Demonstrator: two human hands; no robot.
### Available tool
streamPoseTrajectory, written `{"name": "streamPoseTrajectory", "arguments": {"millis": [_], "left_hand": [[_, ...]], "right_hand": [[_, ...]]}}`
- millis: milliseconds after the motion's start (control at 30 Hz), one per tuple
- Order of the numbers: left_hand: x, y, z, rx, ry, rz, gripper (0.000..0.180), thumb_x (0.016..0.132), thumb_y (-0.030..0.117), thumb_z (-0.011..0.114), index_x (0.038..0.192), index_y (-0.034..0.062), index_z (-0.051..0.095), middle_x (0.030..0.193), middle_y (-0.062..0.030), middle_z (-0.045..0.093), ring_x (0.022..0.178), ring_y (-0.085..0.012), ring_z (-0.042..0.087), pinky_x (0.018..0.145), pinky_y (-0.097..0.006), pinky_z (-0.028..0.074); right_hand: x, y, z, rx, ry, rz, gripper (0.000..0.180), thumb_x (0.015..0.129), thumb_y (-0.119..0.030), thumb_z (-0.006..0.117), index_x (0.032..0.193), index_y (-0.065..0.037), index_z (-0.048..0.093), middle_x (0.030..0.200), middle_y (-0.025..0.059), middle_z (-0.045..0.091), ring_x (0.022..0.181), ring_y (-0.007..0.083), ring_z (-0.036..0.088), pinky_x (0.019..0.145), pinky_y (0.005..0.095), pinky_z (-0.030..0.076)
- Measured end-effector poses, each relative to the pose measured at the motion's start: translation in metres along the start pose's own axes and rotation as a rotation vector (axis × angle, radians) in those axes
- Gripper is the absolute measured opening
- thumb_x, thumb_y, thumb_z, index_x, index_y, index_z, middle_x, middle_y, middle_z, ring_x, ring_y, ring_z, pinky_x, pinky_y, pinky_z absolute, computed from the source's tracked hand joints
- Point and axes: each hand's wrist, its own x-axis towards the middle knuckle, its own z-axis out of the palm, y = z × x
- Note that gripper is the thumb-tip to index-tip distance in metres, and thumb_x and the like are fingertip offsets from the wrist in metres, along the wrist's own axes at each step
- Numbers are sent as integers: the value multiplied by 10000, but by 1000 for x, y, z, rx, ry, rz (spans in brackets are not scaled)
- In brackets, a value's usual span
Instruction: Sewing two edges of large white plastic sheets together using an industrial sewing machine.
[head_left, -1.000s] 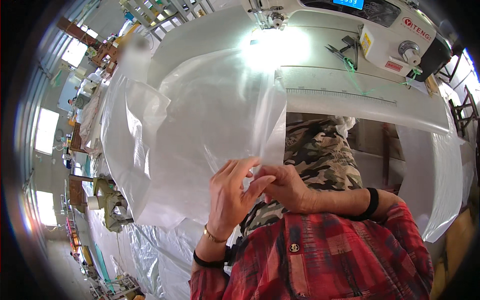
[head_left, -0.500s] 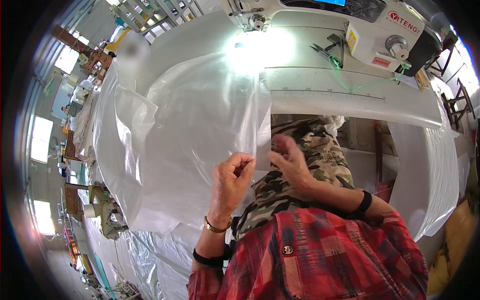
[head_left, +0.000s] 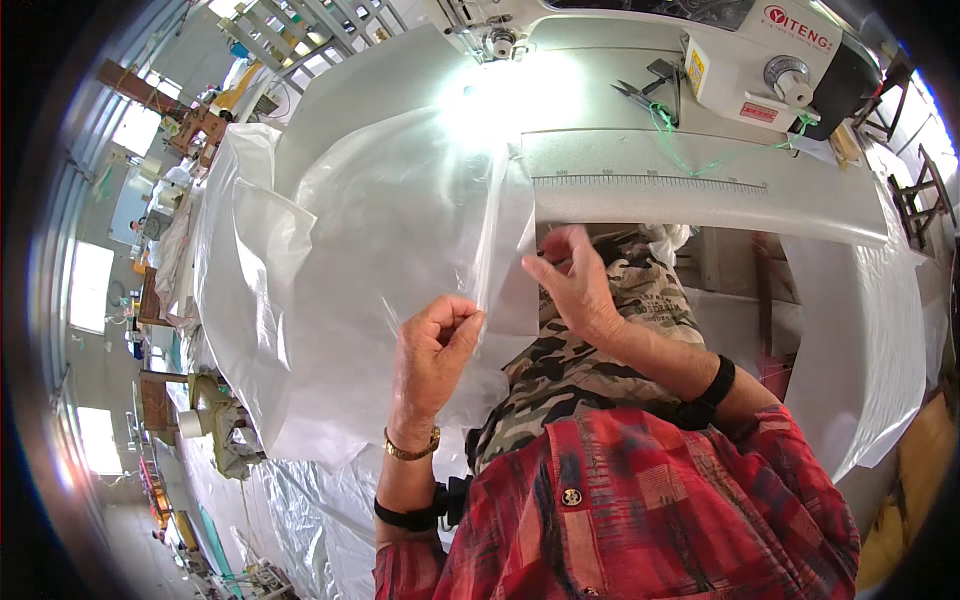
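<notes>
My left hand [head_left: 438, 345] has thumb and forefinger pinched on the near end of a fold [head_left: 487, 240] in the clear plastic sheet [head_left: 370, 260]. My right hand [head_left: 582, 290] is loosely curled, thumb apart from forefinger, apparently gripping nothing; it is just beside the sheet's right edge, and from here I can't tell whether the thumb touches it.

Handling this fold well, I judge, calls for a light, even pull along its length, with the layers flat and the edge straight. Thin film creases and slips easily, so I'd want the right fingertips smoothing the fold rather than tugging sideways.

The sheet spreads leftward from the fold. Its far end runs up the table [head_left: 590, 150] into the lamp glare by the sewing machine [head_left: 745, 70], where I can't see whether it lies under the needle. Right of that glare lie snips [head_left: 635, 95] with green thread [head_left: 670, 140].

I can make out no container plainly, nor whether the sheet is an open bag.
</notes>
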Motion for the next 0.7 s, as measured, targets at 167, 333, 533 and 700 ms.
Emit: {"name": "streamPoseTrajectory", "arguments": {"millis": [167, 333, 533, 700], "left_hand": [[-1, 4, 7, -43, -51, -37, 94, 928, 78, 643, 903, -12, 638, 701, 50, 563, 635, -11, 479, 557, -194, 396], [-3, 7, 14, 2, -84, -46, 72, 927, 59, 637, 919, -13, 641, 690, 33, 564, 633, -26, 491, 559, -210, 409], [-8, -1, 22, 101, -61, 75, 45, 917, 29, 625, 928, -14, 636, 732, -36, 570, 592, -87, 482, 555, -247, 414], [-9, 4, 21, 29, -89, 12, 82, 931, 59, 626, 943, -18, 651, 779, -45, 516, 588, -100, 454, 535, -259, 379]], "right_hand": [[-30, 12, 10, 582, -587, 248, 281, 945, -235, 662, 1030, 32, 684, 919, 16, 690, 847, 72, 590, 779, 270, 491], [-51, -49, -18, 342, -577, -19, 197, 935, -170, 643, 925, 27, 655, 833, 115, 684, 745, 150, 630, 655, 306, 497], [-71, -52, -21, 33, -614, -466, 188, 887, -166, 638, 834, -12, 544, 764, 160, 556, 752, 376, 575, 665, 461, 450], [-69, -43, -12, -85, -630, -620, 183, 867, -150, 645, 842, -19, 520, 778, 133, 564, 757, 339, 585, 697, 434, 458]]}}
